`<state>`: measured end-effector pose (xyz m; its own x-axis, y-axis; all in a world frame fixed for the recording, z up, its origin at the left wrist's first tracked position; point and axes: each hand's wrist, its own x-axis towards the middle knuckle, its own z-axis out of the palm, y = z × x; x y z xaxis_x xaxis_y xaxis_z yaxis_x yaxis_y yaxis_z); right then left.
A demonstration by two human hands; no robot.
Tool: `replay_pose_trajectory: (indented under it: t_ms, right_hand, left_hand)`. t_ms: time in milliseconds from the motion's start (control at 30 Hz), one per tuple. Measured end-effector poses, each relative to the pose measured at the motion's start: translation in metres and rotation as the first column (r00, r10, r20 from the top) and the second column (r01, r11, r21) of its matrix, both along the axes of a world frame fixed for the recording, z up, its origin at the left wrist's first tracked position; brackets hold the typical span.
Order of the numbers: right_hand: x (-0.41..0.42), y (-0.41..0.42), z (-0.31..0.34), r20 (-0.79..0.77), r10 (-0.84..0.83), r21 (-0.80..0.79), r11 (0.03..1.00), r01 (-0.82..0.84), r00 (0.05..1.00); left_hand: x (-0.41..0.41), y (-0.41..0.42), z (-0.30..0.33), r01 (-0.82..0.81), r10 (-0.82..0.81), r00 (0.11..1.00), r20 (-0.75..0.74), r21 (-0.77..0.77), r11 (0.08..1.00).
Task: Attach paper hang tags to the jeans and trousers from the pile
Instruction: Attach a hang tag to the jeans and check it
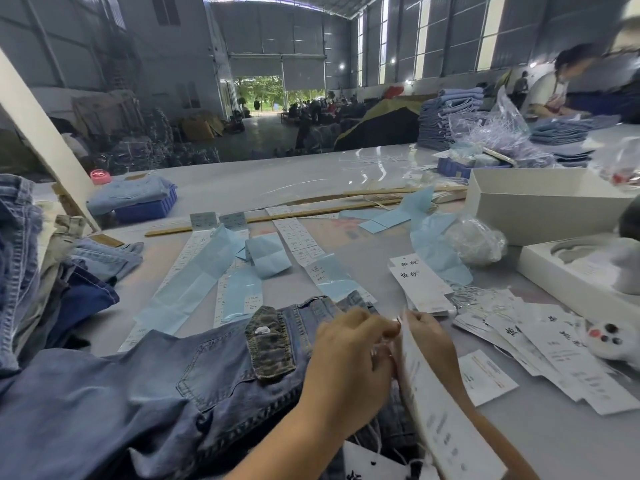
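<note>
Blue crate (147, 209): far left of the table, folded denim on top.
Pink lid (100, 176): just behind the crate.
Wooden sticks (304, 211): lying across mid-table.
White box (540, 206): open, at right.
Person (557, 84): bent over the far right end.

jeans (173, 386): blue denim, lying flat, waistband up
hang tag (436, 393): long white paper, tilted, right of jeans' waistband

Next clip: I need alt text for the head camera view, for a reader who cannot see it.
Two bare hands, left hand and right hand, pinch a long white paper hang tag over blue jeans lying on a grey table. More white tags are scattered to the right, and a pile of denim garments sits at the left.
</note>
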<state>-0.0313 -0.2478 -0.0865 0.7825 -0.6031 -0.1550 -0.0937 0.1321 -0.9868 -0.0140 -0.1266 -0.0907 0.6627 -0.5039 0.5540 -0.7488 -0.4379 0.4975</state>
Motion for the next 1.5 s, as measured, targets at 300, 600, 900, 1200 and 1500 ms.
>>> replay_pose_trajectory:
  t_ms: [300,600,900,1200,1500]
  right_hand:
    - [-0.013,-0.050,-0.011,0.150,-0.222,-0.395,0.880,0.264,0.964]
    - [-0.013,-0.116,-0.032,0.150,-0.311,-0.551,0.762,0.340,0.939]
    - [-0.013,-0.184,-0.041,0.160,-0.501,-0.090,0.851,0.518,0.850]
    - [-0.018,-0.214,-0.025,0.371,-0.551,0.138,0.828,0.543,0.747]
    - [0.008,-0.229,-0.038,0.225,-0.271,-0.030,0.958,0.285,0.936]
  left_hand:
    - [0.002,-0.061,0.022,0.270,-0.359,0.556,-0.750,-0.246,0.931]
    - [0.003,-0.116,0.023,0.210,-0.295,0.346,-0.890,-0.233,0.950]
    - [0.040,-0.171,-0.013,-0.056,-0.032,0.347,-0.937,-0.054,0.997]
    - [0.046,-0.215,-0.053,-0.213,0.060,0.382,-0.922,-0.025,0.977]
    - [0.045,-0.249,-0.045,-0.083,0.003,0.537,-0.844,-0.049,0.995]
